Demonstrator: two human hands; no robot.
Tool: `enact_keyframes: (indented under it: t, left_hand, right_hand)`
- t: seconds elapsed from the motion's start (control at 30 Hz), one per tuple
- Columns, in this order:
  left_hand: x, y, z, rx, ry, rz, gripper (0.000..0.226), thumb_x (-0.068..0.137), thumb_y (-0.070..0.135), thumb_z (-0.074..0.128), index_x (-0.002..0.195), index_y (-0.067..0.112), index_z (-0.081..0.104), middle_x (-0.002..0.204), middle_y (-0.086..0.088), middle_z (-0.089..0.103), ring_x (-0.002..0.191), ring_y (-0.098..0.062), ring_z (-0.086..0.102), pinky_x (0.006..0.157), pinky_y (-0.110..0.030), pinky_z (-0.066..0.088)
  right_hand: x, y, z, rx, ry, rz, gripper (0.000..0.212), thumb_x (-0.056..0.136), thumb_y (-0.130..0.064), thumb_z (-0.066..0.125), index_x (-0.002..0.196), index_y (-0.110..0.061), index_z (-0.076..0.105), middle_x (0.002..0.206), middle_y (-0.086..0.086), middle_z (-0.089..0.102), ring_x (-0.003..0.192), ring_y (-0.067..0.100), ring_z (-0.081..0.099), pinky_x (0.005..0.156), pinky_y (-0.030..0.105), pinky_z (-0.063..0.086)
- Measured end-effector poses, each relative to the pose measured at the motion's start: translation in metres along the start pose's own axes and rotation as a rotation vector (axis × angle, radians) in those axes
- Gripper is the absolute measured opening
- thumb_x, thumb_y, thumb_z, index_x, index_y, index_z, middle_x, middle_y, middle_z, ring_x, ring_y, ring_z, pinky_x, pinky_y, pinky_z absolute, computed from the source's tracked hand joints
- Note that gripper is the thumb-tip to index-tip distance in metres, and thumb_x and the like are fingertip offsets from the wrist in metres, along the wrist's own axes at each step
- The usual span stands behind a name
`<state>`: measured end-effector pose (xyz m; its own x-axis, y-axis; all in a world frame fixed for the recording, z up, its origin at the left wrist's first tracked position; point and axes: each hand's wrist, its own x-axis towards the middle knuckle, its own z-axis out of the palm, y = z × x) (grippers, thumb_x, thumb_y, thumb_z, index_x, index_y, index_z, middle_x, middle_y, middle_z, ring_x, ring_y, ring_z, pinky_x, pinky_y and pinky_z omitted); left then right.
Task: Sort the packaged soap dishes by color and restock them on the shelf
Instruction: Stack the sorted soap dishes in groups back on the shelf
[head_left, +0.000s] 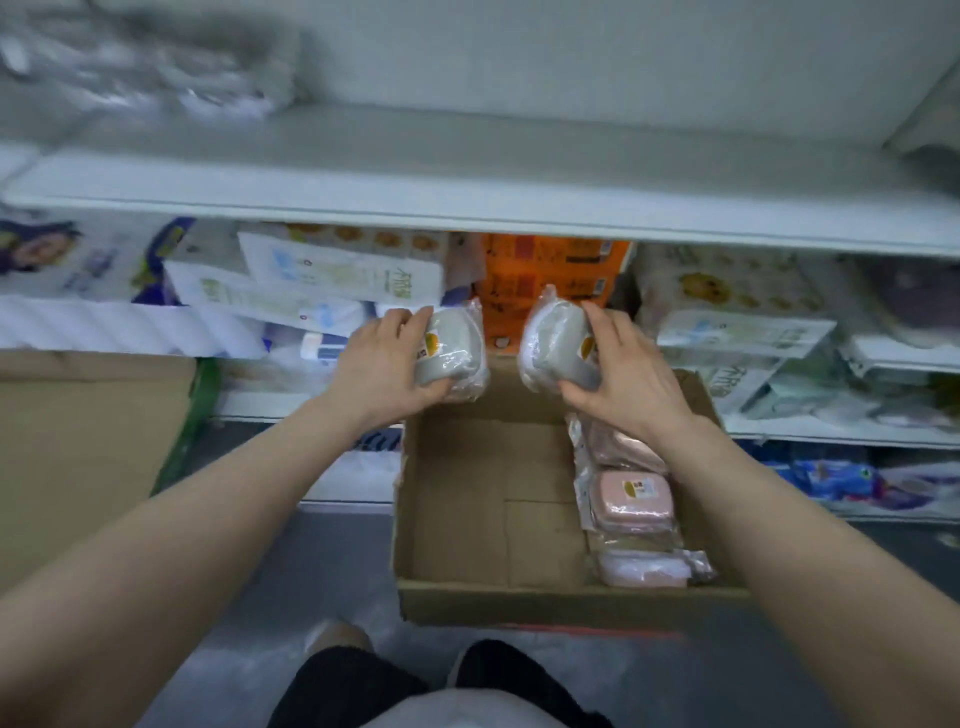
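Two grey plastic-wrapped soap dishes (451, 353), light, rigid, slippery-looking in film, are each gripped edgewise by left hand (384, 358) and right hand (618, 369) above a cardboard box (519, 603).

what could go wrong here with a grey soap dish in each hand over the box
Both hands, left hand and right hand, grip slippery plastic wrap, so a grey soap dish could slip into the cardboard box among the pink soap dishes, mixing colors. With both hands full, clearing room on the shelf may be awkward.
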<state>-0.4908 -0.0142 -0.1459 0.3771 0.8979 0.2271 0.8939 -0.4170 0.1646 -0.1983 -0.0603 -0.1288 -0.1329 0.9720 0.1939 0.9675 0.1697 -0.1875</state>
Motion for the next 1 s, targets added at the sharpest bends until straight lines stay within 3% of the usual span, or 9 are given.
enact_keyframes:
  t: [0.27,0.5,0.63,0.87,1.0]
  left_hand:
    - [-0.016,-0.081,-0.093,0.078,0.25,-0.132,0.087,0.077,0.073,0.04,0.143,0.016,0.041,0.122,-0.013,0.055,0.106,-0.037,0.054,0.089,-0.046,0.045]
    - [-0.005,-0.183,-0.167,0.084,0.343,-0.228,0.083,0.077,0.073,0.042,0.141,0.019,0.039,0.129,-0.008,0.053,0.112,-0.035,0.051,0.093,-0.048,0.043]
    - [0.016,-0.255,-0.2,0.12,0.348,-0.267,0.075,0.081,0.063,0.059,0.14,0.022,0.039,0.132,-0.008,0.053,0.116,-0.035,0.051,0.094,-0.049,0.042]
    - [0.08,-0.353,-0.237,0.199,0.296,-0.265,0.077,0.077,0.057,0.069,0.138,0.02,0.041,0.13,-0.013,0.055,0.118,-0.038,0.05,0.095,-0.048,0.041]
    - [0.132,-0.389,-0.25,0.096,0.277,-0.235,0.069,0.074,0.058,0.071,0.129,0.026,0.043,0.127,-0.006,0.056,0.115,-0.034,0.051,0.092,-0.041,0.044]
  right_hand:
    - [0.08,-0.088,-0.05,-0.056,0.142,-0.248,0.092,0.075,-0.062,0.055,0.149,-0.015,0.027,0.131,0.013,0.051,0.112,0.034,0.052,0.097,0.045,0.041]
    - [0.166,-0.177,-0.074,-0.092,0.241,-0.384,0.09,0.072,-0.064,0.055,0.144,-0.012,0.041,0.122,0.012,0.055,0.11,0.036,0.053,0.096,0.044,0.038]
    - [0.215,-0.225,-0.078,-0.089,0.282,-0.374,0.089,0.071,-0.06,0.061,0.143,-0.013,0.04,0.119,0.011,0.056,0.109,0.035,0.052,0.096,0.045,0.038]
    - [0.282,-0.28,-0.067,-0.171,0.27,-0.267,0.075,0.069,-0.056,0.07,0.127,-0.016,0.046,0.109,0.007,0.059,0.098,0.032,0.055,0.087,0.041,0.039]
    - [0.307,-0.293,-0.054,-0.197,0.289,-0.237,0.066,0.067,-0.056,0.068,0.116,-0.016,0.049,0.099,0.006,0.058,0.089,0.031,0.054,0.081,0.039,0.04]
